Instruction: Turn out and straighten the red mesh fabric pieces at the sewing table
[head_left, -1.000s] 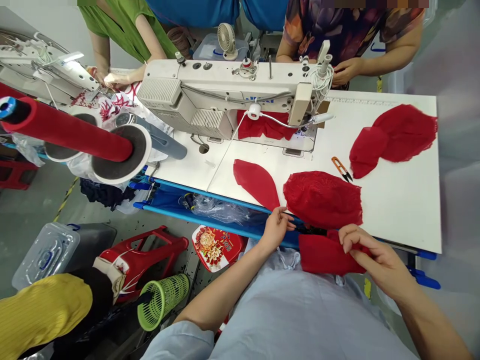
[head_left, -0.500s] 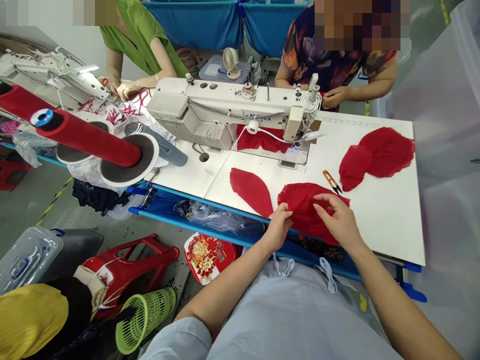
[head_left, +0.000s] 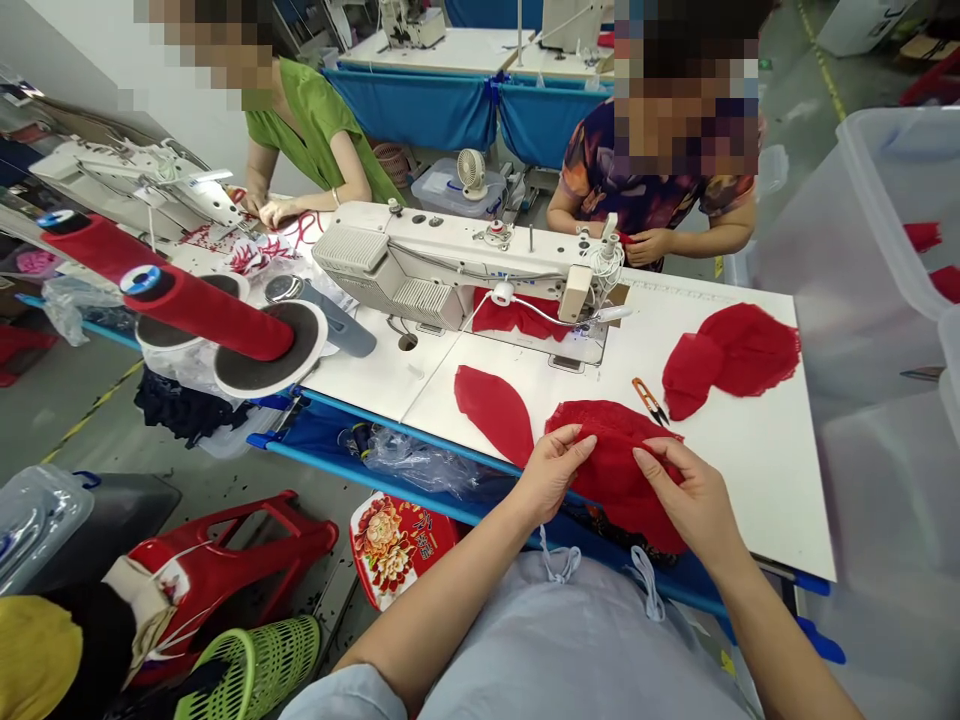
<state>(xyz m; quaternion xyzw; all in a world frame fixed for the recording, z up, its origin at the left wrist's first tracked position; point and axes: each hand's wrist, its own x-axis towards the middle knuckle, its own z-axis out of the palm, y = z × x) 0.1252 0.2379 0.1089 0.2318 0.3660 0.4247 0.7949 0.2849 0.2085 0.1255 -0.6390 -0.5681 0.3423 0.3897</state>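
Note:
A piece of red fabric (head_left: pixel 615 465) hangs over the front edge of the white table, pinched between both hands. My left hand (head_left: pixel 551 470) grips its left side with thumb and fingers together. My right hand (head_left: pixel 686 490) has thumb and forefinger closed on the right part of the same piece. To the left lies a flat leaf-shaped red piece (head_left: pixel 495 412). Orange-handled thread snips (head_left: pixel 649 400) rest just beyond the fabric. Farther right, gathered red pieces (head_left: pixel 731 360) lie on the table. More red cloth (head_left: pixel 517 313) sits under the sewing machine (head_left: pixel 465 260).
Large red thread cones (head_left: pixel 217 310) stand at the left. Two people work across the table, one in a green top (head_left: pixel 322 120), one in a patterned top (head_left: pixel 660 200). Clear plastic bins (head_left: pixel 885 250) border the right. A red stool (head_left: pixel 232 570) and green basket (head_left: pixel 292 660) stand below left.
The camera view has tilted upward, so the table appears lower. My left hand has moved onto the fabric, nearer my right hand, and both now pinch the red piece.

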